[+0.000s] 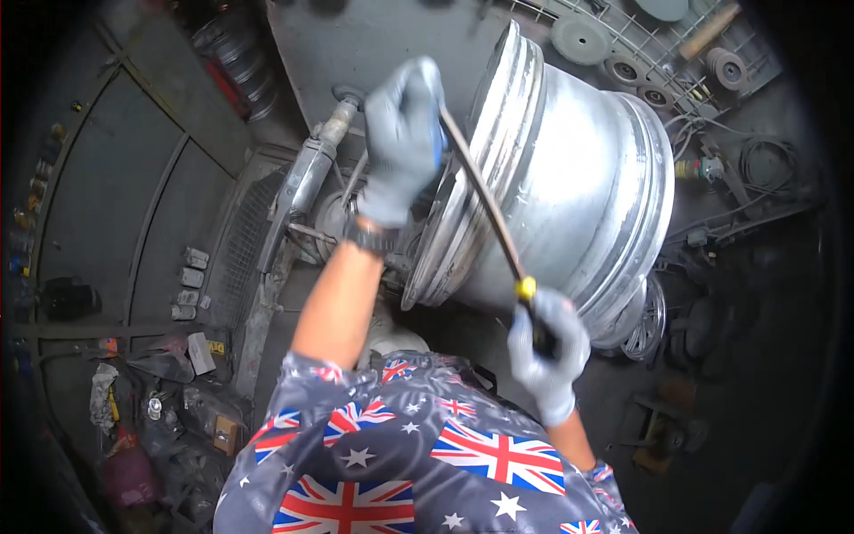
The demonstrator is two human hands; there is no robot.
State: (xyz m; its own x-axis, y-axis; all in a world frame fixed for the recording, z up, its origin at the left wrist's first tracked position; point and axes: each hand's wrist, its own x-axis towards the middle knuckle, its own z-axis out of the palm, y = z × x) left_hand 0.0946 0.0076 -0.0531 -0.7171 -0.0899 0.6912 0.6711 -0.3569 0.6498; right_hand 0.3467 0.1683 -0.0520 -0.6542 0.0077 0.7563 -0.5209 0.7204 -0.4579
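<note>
A large bare-metal wheel rim (569,178) is mounted on its side in front of me, its ridged edge facing left. Across it slants a long, thin file (485,196) with a yellow collar and a dark handle. My right hand (556,351), in a grey glove, is wrapped round the handle near the lower right of the rim. In a matching glove, my left hand (400,142) is closed on the file's far end, left of the rim's ridged edge. Whether the blade touches the metal, I cannot tell.
Left of the rim stands a machine with a metal cylinder (307,178). Abrasive discs (581,40) hang on a wire rack at the far right. Coiled cable (767,166) lies at the right. Bags and small boxes (226,434) crowd the lower left.
</note>
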